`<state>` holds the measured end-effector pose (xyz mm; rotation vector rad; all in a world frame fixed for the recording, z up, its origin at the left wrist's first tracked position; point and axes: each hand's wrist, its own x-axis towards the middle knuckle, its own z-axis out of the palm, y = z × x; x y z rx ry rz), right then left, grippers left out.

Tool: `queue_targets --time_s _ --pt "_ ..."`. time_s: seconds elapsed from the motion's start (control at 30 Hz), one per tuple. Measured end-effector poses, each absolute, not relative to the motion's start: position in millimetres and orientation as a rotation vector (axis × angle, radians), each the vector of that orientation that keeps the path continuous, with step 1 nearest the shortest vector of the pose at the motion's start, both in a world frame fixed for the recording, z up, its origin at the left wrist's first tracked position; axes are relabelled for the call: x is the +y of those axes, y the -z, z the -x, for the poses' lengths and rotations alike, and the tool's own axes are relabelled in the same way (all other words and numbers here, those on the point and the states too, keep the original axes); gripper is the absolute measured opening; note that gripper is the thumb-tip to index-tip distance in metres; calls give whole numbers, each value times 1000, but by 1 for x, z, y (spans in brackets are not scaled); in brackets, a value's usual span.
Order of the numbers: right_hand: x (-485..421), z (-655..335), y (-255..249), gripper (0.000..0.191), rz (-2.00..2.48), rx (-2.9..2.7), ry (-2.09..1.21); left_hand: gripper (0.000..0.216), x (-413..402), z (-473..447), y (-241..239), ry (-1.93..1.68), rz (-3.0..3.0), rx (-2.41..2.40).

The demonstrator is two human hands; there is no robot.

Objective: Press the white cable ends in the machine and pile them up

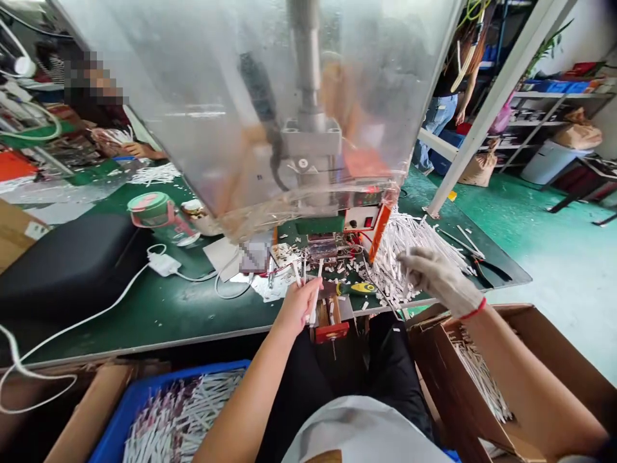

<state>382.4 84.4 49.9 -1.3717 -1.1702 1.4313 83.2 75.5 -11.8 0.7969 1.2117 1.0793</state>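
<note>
My left hand (pixel 299 305), bare, is closed around several thin white strips (pixel 313 314) in front of a small metal fixture (pixel 322 247). Their upper ends point toward that fixture, under the press head (pixel 312 154). My right hand (pixel 434 273) wears a pale glove with a red cuff. Its fingers pinch a white strip (pixel 407 273), partly blurred, beside a large heap of white strips (pixel 407 241) on the table. A yellow-and-black handled tool (pixel 357 289) lies between my hands. Just below my left hand a red-fronted wooden block (pixel 331 332) juts from the table edge.
A clear plastic shield (pixel 193 109) hangs before the press. Pliers (pixel 486 269) lie at right. A blue bin (pixel 113 411) and a cardboard box (pixel 443 366) hold strips below. A cup (pixel 157 218), black case (pixel 72 263) and cables stand left. Other people are behind.
</note>
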Motion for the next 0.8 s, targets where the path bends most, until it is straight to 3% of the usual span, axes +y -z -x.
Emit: queue_targets --time_s 0.17,0.43,0.8 --pt "60 -291 -28 40 1128 -1167 -1888 36 48 -54 -2 -1213 -569 1074" --pt "104 -228 26 34 1198 -986 -1860 41 10 -10 14 -1225 -478 1137" --pt "106 -221 29 34 1280 -992 -1868 42 0 -9 13 -1125 -642 1202"
